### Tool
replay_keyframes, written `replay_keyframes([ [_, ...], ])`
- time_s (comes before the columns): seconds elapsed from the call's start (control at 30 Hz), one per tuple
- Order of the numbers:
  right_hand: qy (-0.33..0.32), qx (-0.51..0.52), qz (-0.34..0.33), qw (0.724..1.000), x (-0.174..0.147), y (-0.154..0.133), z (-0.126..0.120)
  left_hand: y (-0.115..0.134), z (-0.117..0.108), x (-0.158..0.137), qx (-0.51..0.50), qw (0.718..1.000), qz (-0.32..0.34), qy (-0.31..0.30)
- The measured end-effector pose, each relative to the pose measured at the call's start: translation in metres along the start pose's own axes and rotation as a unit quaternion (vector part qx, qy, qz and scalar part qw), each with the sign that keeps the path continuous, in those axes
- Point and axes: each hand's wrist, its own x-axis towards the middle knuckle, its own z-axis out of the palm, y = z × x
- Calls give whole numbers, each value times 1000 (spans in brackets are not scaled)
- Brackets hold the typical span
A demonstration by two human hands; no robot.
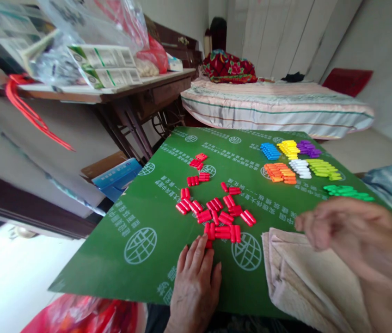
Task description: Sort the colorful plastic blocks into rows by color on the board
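— Left hand (194,282)? 
— Laid flat and released on the green printed board (140,217), fingertips touching the scattered red plastic tiles (217,212).

— Right hand (348,231)? 
— Raised over the beige towel (307,282), blurred; grip cannot be told.

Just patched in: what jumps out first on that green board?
The scattered red pieces at the middle of the green board stand out, with the left hand flat just below them. Sorted colour piles sit at the far right, orange among them; the blurred right hand hovers over a beige towel.
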Motion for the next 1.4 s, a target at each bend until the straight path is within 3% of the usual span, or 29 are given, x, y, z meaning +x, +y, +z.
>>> replay_keyframes([
  [0.13, -19, -3, 100, 995, 19, 17, 37, -2, 2, -2, -10, 1000, 13, 8],
  [0.27, 2, -33, 148, 988, 17, 38, 47, -3, 1, -2, -27, 1000, 11, 1],
  [0.47, -11, -60, 166, 984, 20, 64, 60, -1, -3, -1, -66, 998, -8, -3],
  [0.57, 8, -153, 117, 981, 28, 75, 68, -1, -3, -1, -73, 997, -13, -1],
  [0.63, 27, -262, 50, 963, 34, 81, 73, -1, -3, -2, -71, 997, -12, 3],
  [0.77, 7, -483, -65, 873, 48, 86, 87, -5, 0, -4, -56, 998, 0, 5],
  [0.93, -50, -601, -60, 795, 63, 82, 106, -8, 3, -7, -14, 999, 34, -7],
  [1.17, -71, -638, -18, 767, 68, 79, 119, -7, 4, -7, 4, 999, 45, 3],
  [1.4, -64, -645, -11, 762, 72, 79, 126, -8, 5, -8, -15, 1000, 26, 1],
])
